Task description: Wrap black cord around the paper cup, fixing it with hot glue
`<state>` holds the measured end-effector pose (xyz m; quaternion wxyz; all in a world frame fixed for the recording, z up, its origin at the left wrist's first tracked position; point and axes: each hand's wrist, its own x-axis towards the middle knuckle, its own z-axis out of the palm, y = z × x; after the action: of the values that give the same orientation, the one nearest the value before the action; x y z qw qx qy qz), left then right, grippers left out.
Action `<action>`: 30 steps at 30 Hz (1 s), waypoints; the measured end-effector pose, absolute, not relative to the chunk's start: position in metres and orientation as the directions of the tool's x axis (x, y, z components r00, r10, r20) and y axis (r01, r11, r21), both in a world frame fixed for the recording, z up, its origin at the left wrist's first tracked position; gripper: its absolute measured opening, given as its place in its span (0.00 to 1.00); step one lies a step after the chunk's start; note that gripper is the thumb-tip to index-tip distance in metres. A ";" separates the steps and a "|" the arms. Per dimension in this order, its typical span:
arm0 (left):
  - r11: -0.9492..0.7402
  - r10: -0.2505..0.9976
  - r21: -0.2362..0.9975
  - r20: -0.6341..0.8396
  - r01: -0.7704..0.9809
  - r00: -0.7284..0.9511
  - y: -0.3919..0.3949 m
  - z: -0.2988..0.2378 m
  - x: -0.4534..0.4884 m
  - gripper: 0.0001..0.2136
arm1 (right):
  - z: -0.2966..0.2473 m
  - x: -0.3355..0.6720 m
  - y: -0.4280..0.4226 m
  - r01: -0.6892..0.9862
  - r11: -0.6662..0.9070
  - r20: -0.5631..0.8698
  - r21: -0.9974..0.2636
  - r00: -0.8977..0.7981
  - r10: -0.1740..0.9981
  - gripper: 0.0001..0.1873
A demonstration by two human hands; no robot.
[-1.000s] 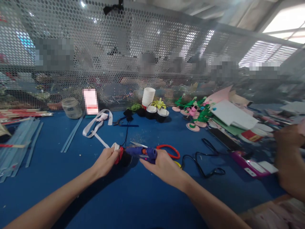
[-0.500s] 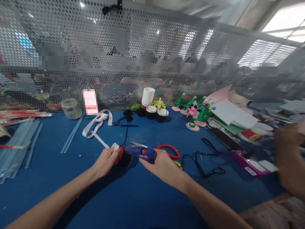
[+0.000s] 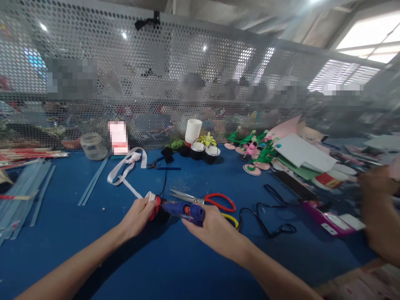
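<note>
My left hand [image 3: 139, 213] is closed around a small paper cup [image 3: 158, 208], red and white with a black wrap, tilted on its side. A white ribbon [image 3: 133, 189] runs from the cup to a loose coil further back. In my right hand [image 3: 215, 227] is a blue glue gun [image 3: 187, 210], its nozzle end at the cup's black side; whether it touches I cannot tell. Scissors with red and yellow handles [image 3: 221, 201] lie behind the glue gun, partly hidden by my right hand. A black strand leads back from the cup to black yarn [image 3: 168, 155].
Two black-and-white cups [image 3: 212, 154] with handles stand by stacked white cups [image 3: 193, 131]. Pliers, a glass jar [image 3: 93, 146] and clear blue glue sticks [image 3: 28, 198] lie leftward. Green-and-pink flower pieces [image 3: 252, 168], papers, a purple power strip [image 3: 328, 218] and another person's arm [image 3: 379, 208] are right.
The view has shifted slightly. The glue gun has tipped a little and sits slightly lower against the scissors, more of which now show. Both hands keep their holds.
</note>
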<state>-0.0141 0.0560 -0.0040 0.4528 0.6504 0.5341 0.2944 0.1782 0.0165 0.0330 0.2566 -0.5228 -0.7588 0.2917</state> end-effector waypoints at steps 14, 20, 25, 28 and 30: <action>-0.005 0.964 0.919 -0.100 0.394 0.247 0.058 -0.004 -0.015 0.13 | 0.032 0.176 0.013 0.630 0.317 0.100 -0.709 -0.355 0.929 0.06; -0.001 0.963 0.908 -0.112 0.419 0.246 0.057 -0.003 -0.015 0.13 | 0.032 0.176 0.012 0.613 0.295 0.071 -0.733 -0.363 0.929 0.06; -0.021 0.960 0.906 -0.101 0.423 0.263 0.058 -0.004 -0.015 0.13 | 0.030 0.178 0.015 0.596 0.280 0.078 -0.753 -0.341 0.937 0.06; -0.039 0.960 0.894 -0.090 0.446 0.265 0.056 -0.003 -0.015 0.14 | 0.026 0.181 0.019 0.612 0.221 0.052 -0.759 -0.281 0.958 0.09; -0.056 0.959 0.886 -0.081 0.461 0.271 0.055 -0.003 -0.014 0.14 | 0.025 0.182 0.021 0.611 0.217 0.055 -0.761 -0.272 0.961 0.09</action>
<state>-0.0141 0.0548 -0.0027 0.4355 0.6678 0.5315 0.2862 0.1825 0.0214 0.0248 0.2732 -0.5379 -0.7306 0.3199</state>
